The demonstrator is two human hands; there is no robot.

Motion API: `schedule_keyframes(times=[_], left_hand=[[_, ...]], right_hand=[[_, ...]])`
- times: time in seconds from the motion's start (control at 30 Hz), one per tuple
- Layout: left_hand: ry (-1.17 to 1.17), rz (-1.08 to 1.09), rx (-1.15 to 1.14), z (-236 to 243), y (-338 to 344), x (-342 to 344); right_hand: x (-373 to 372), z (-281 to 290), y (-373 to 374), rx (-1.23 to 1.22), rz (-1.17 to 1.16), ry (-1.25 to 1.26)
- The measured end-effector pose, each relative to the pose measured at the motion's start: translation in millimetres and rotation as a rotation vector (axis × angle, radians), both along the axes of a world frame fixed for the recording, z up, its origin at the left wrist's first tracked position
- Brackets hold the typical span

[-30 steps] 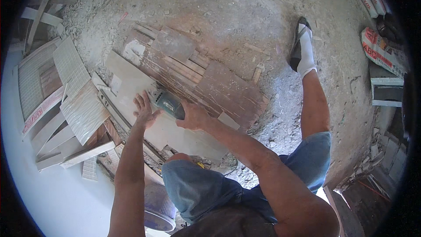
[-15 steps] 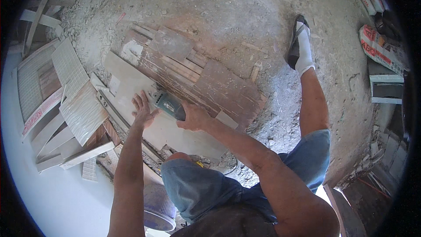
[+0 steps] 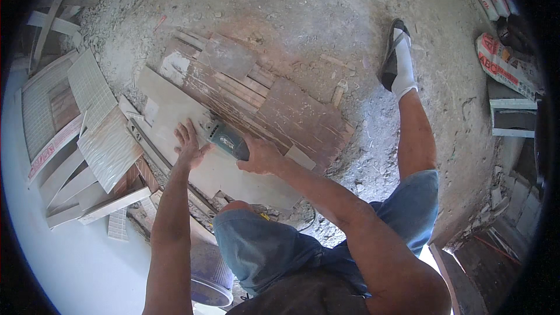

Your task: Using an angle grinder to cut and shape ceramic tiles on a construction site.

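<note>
My right hand (image 3: 260, 154) is wrapped round the rear of a dark green angle grinder (image 3: 227, 140). The grinder's head rests at the far edge of a large pale tile (image 3: 233, 179); its disc is hard to make out. Flat on the same tile, just left of the grinder, lies my left hand (image 3: 188, 146) with its fingers spread. Under the tile's far side are worn brown boards (image 3: 251, 105), streaked with pale scratches. A small pale offcut (image 3: 300, 158) lies to the right of my right hand.
A spirit level (image 3: 140, 137) lies along the tile's left side. Tile pieces (image 3: 93, 84) and strips lean by the white wall at left. A bucket (image 3: 211, 280) stands near my left knee. Bags (image 3: 506, 64) lie at far right. Rubble covers the floor (image 3: 291, 6).
The grinder and my right hand have shifted very slightly to the right. My left hand stays in place on the tile.
</note>
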State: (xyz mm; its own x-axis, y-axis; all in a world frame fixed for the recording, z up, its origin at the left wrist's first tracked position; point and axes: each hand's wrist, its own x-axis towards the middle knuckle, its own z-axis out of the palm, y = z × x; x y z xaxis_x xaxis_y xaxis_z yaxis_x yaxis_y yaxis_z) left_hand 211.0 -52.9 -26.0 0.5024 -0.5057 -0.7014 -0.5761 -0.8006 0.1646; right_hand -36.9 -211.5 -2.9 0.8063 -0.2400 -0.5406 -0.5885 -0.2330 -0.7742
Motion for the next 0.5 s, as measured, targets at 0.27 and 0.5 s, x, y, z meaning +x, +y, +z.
schedule_keyframes(times=[0.27,0.5], left_hand=[[-0.011,0.001,0.011,-1.2,-0.7,-1.6],[-0.004,-0.006,0.014,0.3,-0.7,-1.6]], right_hand=[[-8.8,0.6,1.7,-0.010,-0.020,-0.026],[-15.9,4.9,0.7,-0.004,-0.024,-0.008]])
